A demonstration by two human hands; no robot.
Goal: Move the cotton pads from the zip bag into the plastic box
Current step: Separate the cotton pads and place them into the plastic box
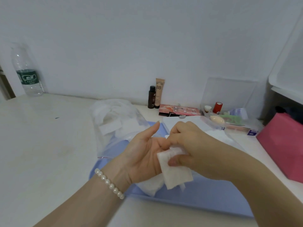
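Observation:
My left hand lies palm-up over a blue mat, fingers straight, with white cotton pads resting on it. My right hand pinches those pads between thumb and curled fingers. The clear zip bag, holding more white pads, lies behind my left hand, its red zip edge toward me. A clear plastic box sits just behind my right hand, partly hidden by it. More white pads lie on the mat under my left wrist.
The blue mat covers the white table's front. At the back stand a water bottle, a dark bottle, a BB tube, a pink palette and an open clear case of cosmetics. A pink bag is at right.

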